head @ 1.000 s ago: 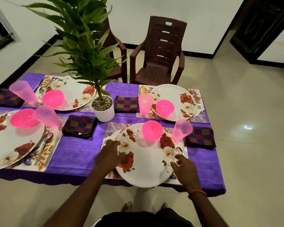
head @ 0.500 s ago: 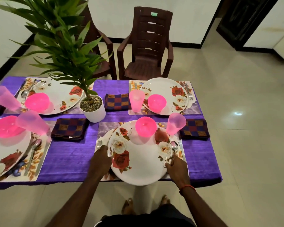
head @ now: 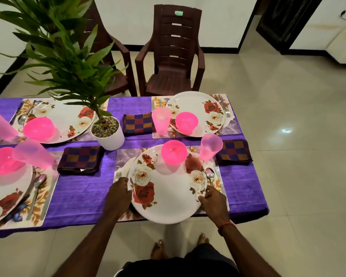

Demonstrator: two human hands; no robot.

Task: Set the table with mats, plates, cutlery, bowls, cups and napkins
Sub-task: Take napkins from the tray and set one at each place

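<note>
The fingers (head: 123, 181) of our left hand (head: 118, 194) curl on the left rim of the plate (head: 168, 198) and our right hand (head: 213, 201) pinches its right rim; the plate lies on its mat (head: 126, 156) at the table's (head: 78, 192) near right corner, overhanging the near edge. We judge we are squaring this setting, so next comes a gentle push inward without tipping its bowl (head: 174, 152). The green sticker (head: 178, 13) on the chair (head: 176, 56) is too small to read.
</note>
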